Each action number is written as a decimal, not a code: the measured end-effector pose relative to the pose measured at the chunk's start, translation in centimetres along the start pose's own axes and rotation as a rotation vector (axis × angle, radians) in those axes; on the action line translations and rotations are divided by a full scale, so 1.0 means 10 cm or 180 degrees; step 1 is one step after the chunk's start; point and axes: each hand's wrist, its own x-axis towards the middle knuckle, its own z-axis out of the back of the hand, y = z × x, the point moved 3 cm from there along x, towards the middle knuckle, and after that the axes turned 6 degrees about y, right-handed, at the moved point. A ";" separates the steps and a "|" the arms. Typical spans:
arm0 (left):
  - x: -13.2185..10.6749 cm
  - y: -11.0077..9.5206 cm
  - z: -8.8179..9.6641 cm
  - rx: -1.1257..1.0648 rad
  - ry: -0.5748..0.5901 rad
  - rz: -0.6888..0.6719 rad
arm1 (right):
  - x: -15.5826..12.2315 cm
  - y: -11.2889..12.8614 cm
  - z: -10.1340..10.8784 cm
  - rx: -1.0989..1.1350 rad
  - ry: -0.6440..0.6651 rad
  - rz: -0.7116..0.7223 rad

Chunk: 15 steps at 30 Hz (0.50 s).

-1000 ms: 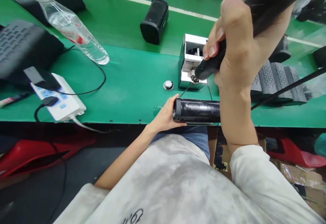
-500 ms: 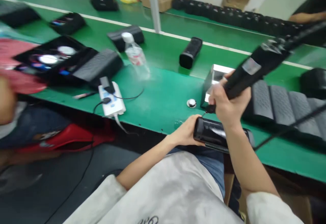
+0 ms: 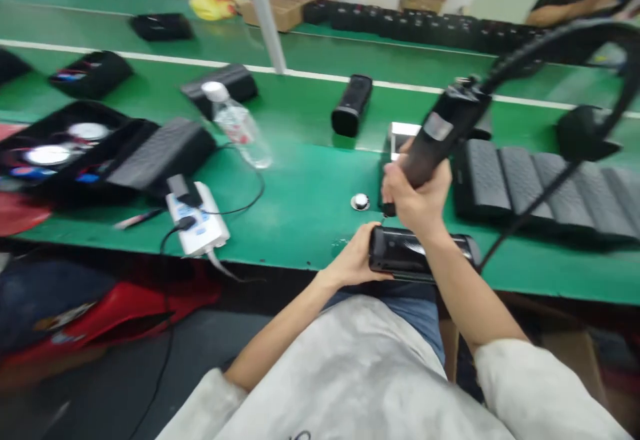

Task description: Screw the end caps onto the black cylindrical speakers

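A black cylindrical speaker body (image 3: 420,255) lies across the near edge of the green workbench (image 3: 305,217), gripped at its left end by the left hand (image 3: 356,261), whose fingers curl together around it. The right forearm (image 3: 463,287) crosses above its other end. The right hand (image 3: 417,195) makes a closed fist around an electric screwdriver (image 3: 435,130), whose tip points down just above the speaker body. Behind that hand stands a silver metal box (image 3: 401,137). A small round metal part (image 3: 360,201) sits just left of the fist. Farther right lies a row of ribbed grey speaker covers (image 3: 540,190), while a white power strip (image 3: 197,227) lies toward the left.
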 end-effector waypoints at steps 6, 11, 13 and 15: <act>0.03 0.03 0.02 0.0131 0.0025 0.0079 | 0.14 0.22 -0.04 -0.0537 0.0579 0.0644; -0.01 -0.01 0.03 0.0330 -0.0015 0.0036 | 0.60 0.66 0.24 -0.0648 0.0009 0.2017; -0.02 -0.01 0.03 0.0355 -0.0027 0.0060 | 0.79 0.66 0.40 -0.0743 -0.0223 0.2342; -0.02 -0.01 0.04 0.0370 -0.0017 0.0082 | 0.92 0.56 0.53 -0.0947 -0.0318 0.2281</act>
